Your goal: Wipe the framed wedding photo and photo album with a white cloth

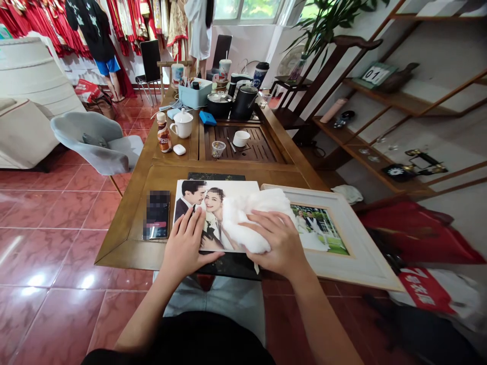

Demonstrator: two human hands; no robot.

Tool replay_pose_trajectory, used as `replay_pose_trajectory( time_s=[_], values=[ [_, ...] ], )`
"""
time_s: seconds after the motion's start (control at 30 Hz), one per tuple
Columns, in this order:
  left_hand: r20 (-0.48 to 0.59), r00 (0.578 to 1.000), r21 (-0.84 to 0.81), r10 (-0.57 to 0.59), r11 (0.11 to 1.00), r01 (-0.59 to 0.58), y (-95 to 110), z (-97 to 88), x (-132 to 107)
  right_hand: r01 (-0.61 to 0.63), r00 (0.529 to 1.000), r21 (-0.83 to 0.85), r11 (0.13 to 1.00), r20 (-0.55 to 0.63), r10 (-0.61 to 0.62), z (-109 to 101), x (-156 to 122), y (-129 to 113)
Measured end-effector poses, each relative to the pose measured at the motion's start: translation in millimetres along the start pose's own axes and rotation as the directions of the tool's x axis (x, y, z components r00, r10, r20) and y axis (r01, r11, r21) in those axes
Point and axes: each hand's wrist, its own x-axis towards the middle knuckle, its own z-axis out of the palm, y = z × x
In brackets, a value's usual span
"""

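A large wedding photo print [213, 228] lies flat near the table's front edge, over a dark board [236, 263] that shows behind and in front of it. My left hand [186, 238] rests flat on the photo's left part, fingers stretched forward and thumb out to the right. Over the photo's right side, my right hand [276, 238] grips a bunched white cloth [238, 223], fingers curled on top of it. The cloth covers part of the picture. To the right lies a white-framed wedding photo [361, 238], its left end partly hidden by cloth and hand.
A phone [157, 215] lies left of the photo. Farther back are a drink bottle [164, 133], a lidded white mug [183, 123], a small plastic cup [218, 149], a white bowl [241, 138] and a black kettle [244, 103]. A grey chair [99, 142] stands left; two people are beyond.
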Motion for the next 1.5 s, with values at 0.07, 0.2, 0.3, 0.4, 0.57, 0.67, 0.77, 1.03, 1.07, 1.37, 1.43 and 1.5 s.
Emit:
replay_pose_trajectory(
  time_s=[0.07,0.2,0.3,0.4,0.57,0.67,0.77,1.03,1.07,1.37,1.43,1.5],
  values=[
    [-0.003,1.000,-0.003,0.006,1.000,-0.006,0.0,0.0,0.0,0.009,0.999,0.029,1.000,0.031,-0.009,0.2,1.3,-0.8],
    [0.002,1.000,0.000,0.001,1.000,-0.001,0.3,0.0,-0.1,0.005,1.000,0.046,0.999,0.030,-0.007,0.9,3.2,0.5],
    [0.007,1.000,0.004,-0.008,1.000,0.008,0.7,0.3,-0.2,-0.019,1.000,-0.009,1.000,0.007,0.019,2.4,4.1,2.2],
    [0.006,1.000,0.001,-0.007,1.000,0.007,0.5,0.8,-0.2,-0.005,0.999,0.022,1.000,0.041,0.004,3.4,4.3,4.0],
    [-0.002,1.000,0.001,-0.005,1.000,0.005,-0.1,1.0,0.0,-0.033,0.999,0.020,0.999,0.016,0.032,3.8,5.4,8.3],
    [0.004,1.000,0.002,-0.006,1.000,0.006,0.1,0.9,-0.1,-0.033,0.999,0.019,0.999,0.044,0.032,3.6,6.6,6.6],
    [0.004,1.000,0.002,-0.005,1.000,0.005,0.6,0.5,-0.2,-0.006,0.996,0.061,0.998,0.086,0.001,3.4,7.6,6.7],
    [-0.005,1.000,0.003,-0.002,1.000,0.002,0.1,1.0,-0.4,-0.011,0.994,0.031,0.999,0.105,0.008,4.7,15.7,7.6],
    [-0.004,1.000,0.002,0.000,1.000,0.000,-0.1,1.2,-0.4,0.002,0.993,0.050,0.999,0.118,-0.008,4.5,16.4,7.6],
    [-0.014,1.000,0.000,0.007,1.000,-0.007,-0.1,1.6,-0.6,0.000,0.995,0.015,1.000,0.097,-0.002,6.9,19.5,7.2],
    [-0.017,1.000,-0.001,0.008,1.000,-0.008,-0.2,1.4,-0.6,0.010,0.994,0.043,0.999,0.106,-0.014,7.5,20.5,7.9],
    [-0.017,1.000,0.000,0.003,1.000,-0.003,-0.2,1.2,-0.5,-0.020,0.996,0.027,0.999,0.090,0.017,8.1,21.9,9.9]
  ],
)
